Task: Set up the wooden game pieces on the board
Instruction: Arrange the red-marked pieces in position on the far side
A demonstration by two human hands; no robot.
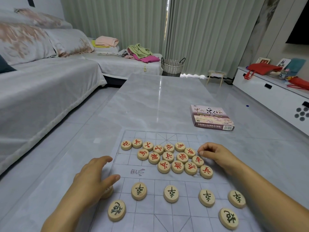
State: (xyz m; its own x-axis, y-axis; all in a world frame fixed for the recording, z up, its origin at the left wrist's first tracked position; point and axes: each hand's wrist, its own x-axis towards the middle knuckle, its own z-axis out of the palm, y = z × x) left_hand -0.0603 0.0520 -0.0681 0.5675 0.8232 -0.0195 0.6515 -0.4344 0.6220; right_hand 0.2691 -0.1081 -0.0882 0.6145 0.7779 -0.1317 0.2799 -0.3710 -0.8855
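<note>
A clear board sheet [127, 136] with a printed grid lies on the grey table. Several round wooden pieces with red characters [168, 156] sit bunched together on its far half. On the near half, black-marked pieces stand spaced in a row [170, 193], with one at each side nearer me [116, 210] [228, 218]. My left hand [93, 176] hovers with relaxed fingers over the board's left edge, and a piece [108, 192] is half hidden under it. My right hand [215, 156] has curled fingers at the right edge of the red bunch, and I see nothing held in it.
The game's box [211, 118] lies on the table beyond the board to the right. A covered sofa [41, 84] runs along the left, and a white low cabinet [274, 92] along the right. A wicker basket [173, 66] stands past the table's far end.
</note>
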